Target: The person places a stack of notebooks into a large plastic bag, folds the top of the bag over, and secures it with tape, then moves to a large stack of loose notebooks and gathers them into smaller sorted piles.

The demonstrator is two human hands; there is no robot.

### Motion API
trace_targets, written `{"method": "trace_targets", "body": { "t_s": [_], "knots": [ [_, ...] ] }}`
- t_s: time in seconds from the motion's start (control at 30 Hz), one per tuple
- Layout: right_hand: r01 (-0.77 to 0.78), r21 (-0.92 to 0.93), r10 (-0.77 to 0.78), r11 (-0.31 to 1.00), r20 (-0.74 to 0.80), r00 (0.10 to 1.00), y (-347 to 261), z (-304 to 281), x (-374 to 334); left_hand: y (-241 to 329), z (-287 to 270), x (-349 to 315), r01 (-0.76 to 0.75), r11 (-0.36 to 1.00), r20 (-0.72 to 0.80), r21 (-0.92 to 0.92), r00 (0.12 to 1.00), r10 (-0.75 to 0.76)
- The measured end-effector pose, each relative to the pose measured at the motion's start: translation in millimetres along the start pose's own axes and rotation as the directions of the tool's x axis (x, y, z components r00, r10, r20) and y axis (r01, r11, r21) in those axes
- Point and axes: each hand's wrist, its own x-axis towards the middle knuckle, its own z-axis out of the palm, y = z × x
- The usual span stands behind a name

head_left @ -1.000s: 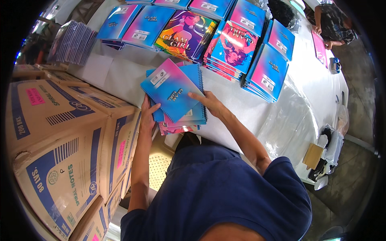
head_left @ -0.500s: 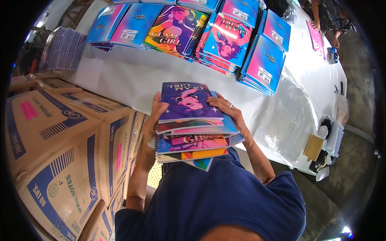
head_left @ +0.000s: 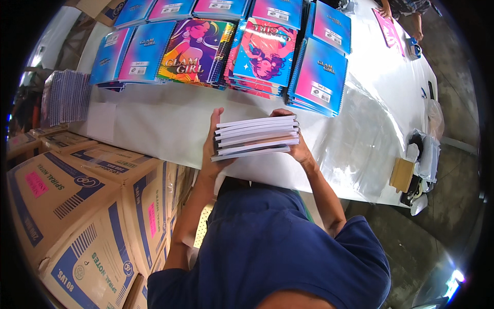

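Between my two hands, over the front edge of the table, is a small stack of spiral notebooks (head_left: 256,135). Its white page edges face up toward me, and the coil bindings show on the right; the covers are hidden. Along the stack's left end lies my left hand (head_left: 210,149), thumb pointing up and fingers curling beneath. My right hand (head_left: 298,149) grips the coil end, with its fingers bent over the far corner. Beyond them are piles of notebooks, among them a multicoloured one (head_left: 195,51), a pink-and-blue one (head_left: 265,54) and a blue one (head_left: 320,74).
Stacked cartons (head_left: 87,206) crowd my left side. At the table's left end stands a row of coil-bound notebooks (head_left: 67,98). Clear plastic sheeting (head_left: 355,149) covers the white table (head_left: 159,121) on the right. Another person's hand (head_left: 385,13) touches a pink sheet (head_left: 388,31) at far right.
The notebook stack has moved away from my body toward the table and turned, so page edges show instead of the purple cover. Both hands moved with it. The view has shifted slightly.
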Motion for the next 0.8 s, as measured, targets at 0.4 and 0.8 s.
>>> {"method": "trace_targets", "body": {
  "t_s": [0.4, 0.8],
  "knots": [
    [0.259, -0.51, -0.223, 0.821, 0.131, 0.966, 20, -19, 8, 27, -27, 9, 0.205, 0.977, 0.203, 0.057, 0.956, -0.212],
    [0.233, -0.309, -0.201, 0.922, 0.133, 0.971, 9, -11, -2, 28, -45, 2, 0.275, 0.96, 0.297, 0.051, 0.914, -0.277]
  ]
}}
